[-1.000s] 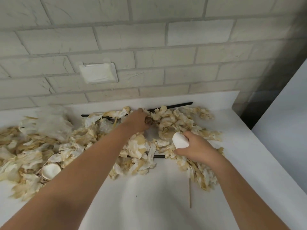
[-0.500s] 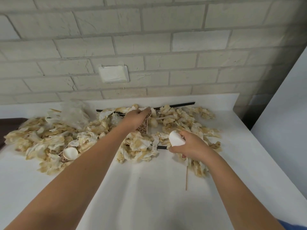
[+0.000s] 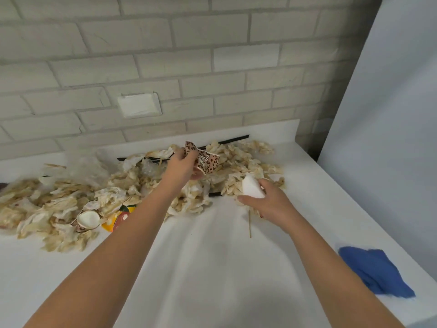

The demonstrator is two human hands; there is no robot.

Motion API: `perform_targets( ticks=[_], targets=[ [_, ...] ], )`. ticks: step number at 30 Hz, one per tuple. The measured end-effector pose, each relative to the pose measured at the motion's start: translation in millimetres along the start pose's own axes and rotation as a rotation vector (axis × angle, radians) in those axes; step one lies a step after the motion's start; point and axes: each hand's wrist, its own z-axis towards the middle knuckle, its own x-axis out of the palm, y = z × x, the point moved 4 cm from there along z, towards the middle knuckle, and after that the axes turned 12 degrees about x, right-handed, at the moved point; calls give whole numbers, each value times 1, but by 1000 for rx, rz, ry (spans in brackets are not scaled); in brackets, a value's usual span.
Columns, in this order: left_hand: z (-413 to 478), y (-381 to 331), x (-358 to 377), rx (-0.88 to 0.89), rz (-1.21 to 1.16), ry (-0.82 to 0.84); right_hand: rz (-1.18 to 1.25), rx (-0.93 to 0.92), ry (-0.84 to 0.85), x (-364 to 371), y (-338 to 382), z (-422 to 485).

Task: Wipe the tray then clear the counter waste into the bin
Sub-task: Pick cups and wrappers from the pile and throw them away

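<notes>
A heap of crumpled stained paper waste (image 3: 61, 204) covers the back of the white counter (image 3: 203, 268). Only thin black edges of the tray (image 3: 234, 139) show from under it. My left hand (image 3: 182, 166) grips a crushed leopard-print paper cup (image 3: 205, 160), lifted just above the heap. My right hand (image 3: 264, 202) holds a small white cup (image 3: 251, 188) at the heap's right side. A second leopard-print cup (image 3: 88, 220) lies on its side in the waste at left.
A blue cloth (image 3: 376, 271) lies on the counter at the right. A thin wooden stick (image 3: 249, 224) lies by my right hand. An orange wrapper (image 3: 118, 218) sits at the heap's front. The brick wall (image 3: 165, 67) stands behind, a white panel (image 3: 390, 114) at right.
My left hand has pulled the leopard-print cup out of the heap and raised it. The right hand keeps its white cup. The view has pulled back, showing the blue cloth.
</notes>
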Motion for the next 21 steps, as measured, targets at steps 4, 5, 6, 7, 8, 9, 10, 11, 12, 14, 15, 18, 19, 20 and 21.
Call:
perform_targets(
  ticks=[4, 5, 6, 7, 8, 9, 10, 11, 12, 14, 15, 18, 19, 20, 21],
  targets=[
    [-38, -11, 31, -60, -219, 22, 170, 2, -80, -12, -14, -33],
    [-52, -14, 40, -88, -277, 30, 214, 13, -84, -17, -18, -44],
    [-66, -17, 49, -110, -321, 41, 246, 27, -89, -24, -24, -54],
    [-80, -19, 59, -123, -359, 59, 274, 41, -95, -32, -31, -65],
    [-94, -19, 68, -132, -392, 81, 308, 57, -97, -41, -37, -76],
    [-109, -19, 78, -142, -412, 107, 342, 72, -95, -51, -44, -87],
    [-125, -19, 88, -152, -421, 138, 362, 86, -94, -60, -50, -96],
    [-140, -18, 99, -156, -426, 175, 366, 101, -89, -70, -57, -105],
    [-155, -17, 111, -162, -428, 211, 352, 119, -76, -79, -66, -113],
    [-185, -13, 134, -174, -397, 272, 298, 159, -27, -95, -85, -126],
    [-199, -11, 146, -171, -368, 303, 257, 168, 3, -102, -96, -133],
    [-240, -7, 181, -123, -282, 380, 177, 159, 62, -122, -134, -154],
    [-254, -5, 192, -105, -254, 395, 191, 164, 79, -128, -150, -163],
    [-269, -3, 203, -93, -230, 408, 213, 173, 97, -133, -166, -172],
    [-283, -1, 215, -87, -216, 422, 231, 182, 115, -139, -183, -181]
  ],
)
